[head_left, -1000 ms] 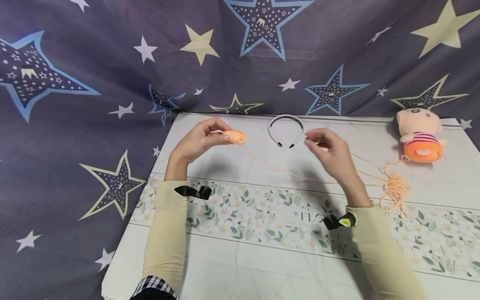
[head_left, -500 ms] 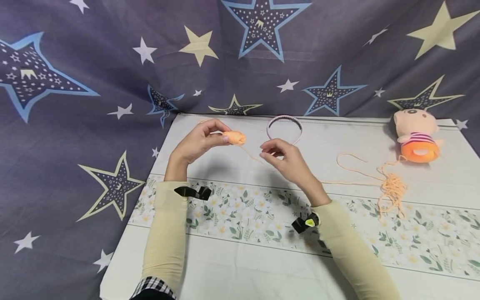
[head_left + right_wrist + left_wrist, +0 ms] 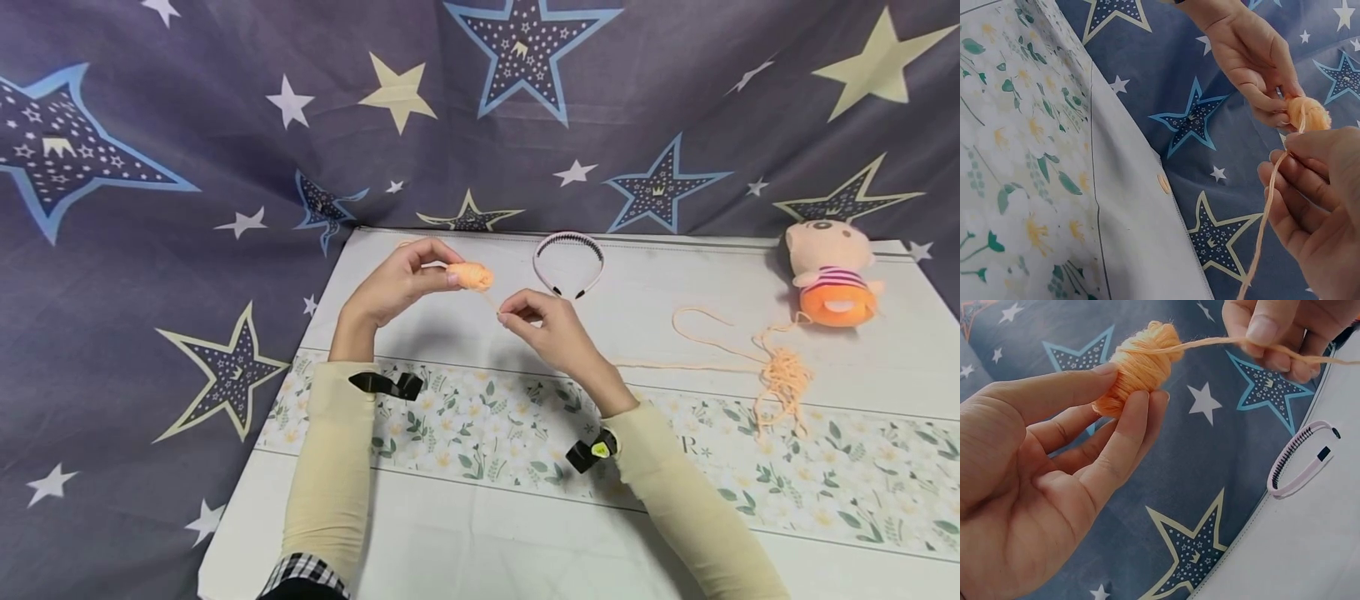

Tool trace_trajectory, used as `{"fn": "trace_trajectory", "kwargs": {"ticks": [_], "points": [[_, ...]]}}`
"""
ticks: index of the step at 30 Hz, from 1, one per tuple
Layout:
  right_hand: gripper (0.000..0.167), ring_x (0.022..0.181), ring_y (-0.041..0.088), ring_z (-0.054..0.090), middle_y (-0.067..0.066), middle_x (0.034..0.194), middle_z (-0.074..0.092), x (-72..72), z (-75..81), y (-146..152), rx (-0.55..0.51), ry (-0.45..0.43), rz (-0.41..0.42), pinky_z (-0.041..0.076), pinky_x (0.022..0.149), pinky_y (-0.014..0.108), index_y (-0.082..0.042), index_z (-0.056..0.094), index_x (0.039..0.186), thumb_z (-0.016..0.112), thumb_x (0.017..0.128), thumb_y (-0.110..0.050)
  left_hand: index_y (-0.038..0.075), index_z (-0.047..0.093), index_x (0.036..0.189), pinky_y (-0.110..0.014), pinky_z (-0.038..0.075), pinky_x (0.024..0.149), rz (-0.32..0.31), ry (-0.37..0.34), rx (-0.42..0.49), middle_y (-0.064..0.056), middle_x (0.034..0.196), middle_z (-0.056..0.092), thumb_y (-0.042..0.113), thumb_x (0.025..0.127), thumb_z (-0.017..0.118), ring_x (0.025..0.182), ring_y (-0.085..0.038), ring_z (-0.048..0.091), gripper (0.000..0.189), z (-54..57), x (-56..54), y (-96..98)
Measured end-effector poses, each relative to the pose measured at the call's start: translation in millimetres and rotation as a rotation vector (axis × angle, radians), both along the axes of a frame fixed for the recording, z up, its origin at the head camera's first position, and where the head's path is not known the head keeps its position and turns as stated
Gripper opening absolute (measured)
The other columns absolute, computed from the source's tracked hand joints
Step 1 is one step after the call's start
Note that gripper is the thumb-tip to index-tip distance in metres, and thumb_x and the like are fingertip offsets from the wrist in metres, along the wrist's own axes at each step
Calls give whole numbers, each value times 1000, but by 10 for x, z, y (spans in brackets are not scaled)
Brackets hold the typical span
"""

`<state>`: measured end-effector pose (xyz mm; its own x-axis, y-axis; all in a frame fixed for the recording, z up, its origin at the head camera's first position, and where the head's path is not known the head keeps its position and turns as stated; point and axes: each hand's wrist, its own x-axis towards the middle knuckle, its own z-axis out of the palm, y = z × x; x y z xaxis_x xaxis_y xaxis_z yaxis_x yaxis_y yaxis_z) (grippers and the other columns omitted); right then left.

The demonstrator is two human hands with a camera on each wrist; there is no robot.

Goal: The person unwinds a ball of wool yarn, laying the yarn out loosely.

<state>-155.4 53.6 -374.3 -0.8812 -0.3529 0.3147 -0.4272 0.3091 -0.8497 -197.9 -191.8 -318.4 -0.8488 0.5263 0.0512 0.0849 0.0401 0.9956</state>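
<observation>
A small wound ball of orange yarn [image 3: 1144, 365] is pinched between the thumb and fingers of my left hand [image 3: 397, 283], held up over the table. From the ball a single strand [image 3: 1210, 342] runs to my right hand [image 3: 547, 329], whose thumb and forefinger pinch it a short way to the right. Past the right hand the strand [image 3: 1263, 231] hangs on down. Farther right on the table it leads to a loose tangle of the same yarn [image 3: 785, 375].
A pink headband [image 3: 537, 260] with dark inner teeth lies behind the right hand. At the back right is a plush toy [image 3: 834, 271] in a striped top and orange bottoms. Dark star-patterned cloth [image 3: 247, 150] rises behind the white table [image 3: 465, 525] with its floral band.
My right hand has come leftward along the strand, close to the yarn ball, uncovering the headband's ends again. My left hand stays in place with the ball.
</observation>
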Motion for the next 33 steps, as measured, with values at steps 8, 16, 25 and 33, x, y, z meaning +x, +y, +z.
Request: {"fn": "trace_trajectory", "kwargs": {"ticks": [8,16,25,33], "points": [[10,81,19,66,6,89,70,4,98,209,-83,19,-43,54,72,23,-9,68,96,65,92,-18,3,61,105,-33,52,94,15,0,-18,-7,109,66,1,90,63,97,-17,67,15,-12,5,-5],[13,80,13,65,11,88,69,-34,186,505,-166,27,-119,53,74,18,-3,67,97,64,92,-15,1,60,105,-33,53,92,40,-13,-16,-8,109,65,-1,89,64,96,-18,67,16,-36,-2,-8],[14,74,2,61,13,84,66,57,341,838,-196,29,-206,49,69,14,8,63,98,62,92,-4,3,61,104,-32,53,92,42,3,-30,-7,109,66,1,90,64,96,-18,67,15,-57,-14,-27],[16,69,0,59,4,80,66,111,394,1101,-197,34,-314,47,62,13,12,62,96,61,92,-3,5,61,104,-32,52,94,30,-14,-24,-8,112,66,3,91,63,98,-17,66,14,-58,-14,-59]]}}
